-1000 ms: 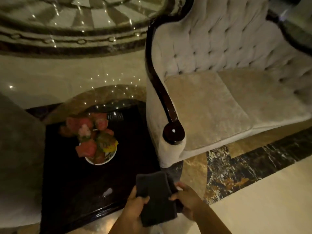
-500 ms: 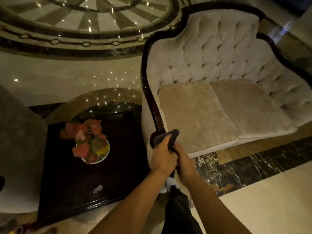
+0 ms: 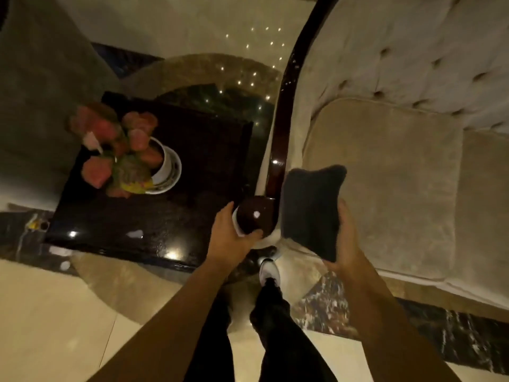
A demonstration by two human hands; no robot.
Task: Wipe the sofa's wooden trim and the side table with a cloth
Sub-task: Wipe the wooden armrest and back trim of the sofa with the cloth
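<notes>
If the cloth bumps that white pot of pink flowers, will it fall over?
It might: the pink flowers spread wider than the white round pot, so it looks top-heavy. On the glossy dark side table it may slide first. It looks ceramic, so a fall could crack it.

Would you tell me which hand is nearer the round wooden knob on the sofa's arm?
Left. The left hand grips the knob from its left; the right hand holds the cloth to the knob's right, apart from it.
</notes>
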